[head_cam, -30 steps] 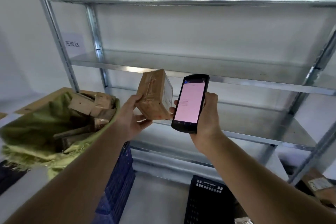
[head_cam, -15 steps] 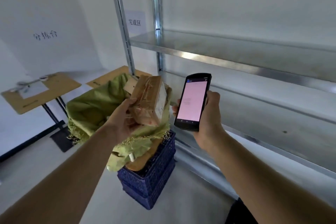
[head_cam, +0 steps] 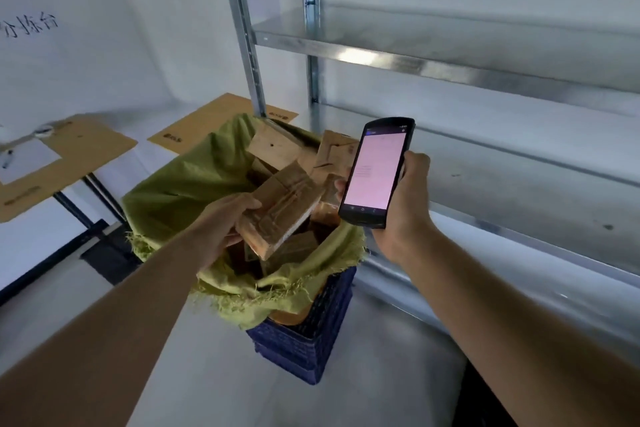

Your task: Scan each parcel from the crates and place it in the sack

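Your left hand grips the brown taped parcel by its near end, fingers and thumb clamped on it. The box juts out ahead of your knuckles, tilted, over the open mouth of the green woven sack. Your right hand is wrapped round the handheld scanner, held upright just right of the parcel with its pink screen towards you.

The main risk is the heap. Other parcels are piled just beyond your left fingertips, reaching about to the rim. If you let go from up here, the box may land on a slope and slide out over the frayed edge below your wrist.

Your grip is at one end only, so the parcel's weight hangs out past your fingers and could twist it loose before you mean to release.

The sack is only draped over a blue crate. A hard drop near the edge closest to your arm could drag the cloth down.

The parcel's far corner sits close to the scanner's lower end, so a swing to the right could knock it.

The screen text is too small to read. If the scan did not register, this parcel goes in unlogged.
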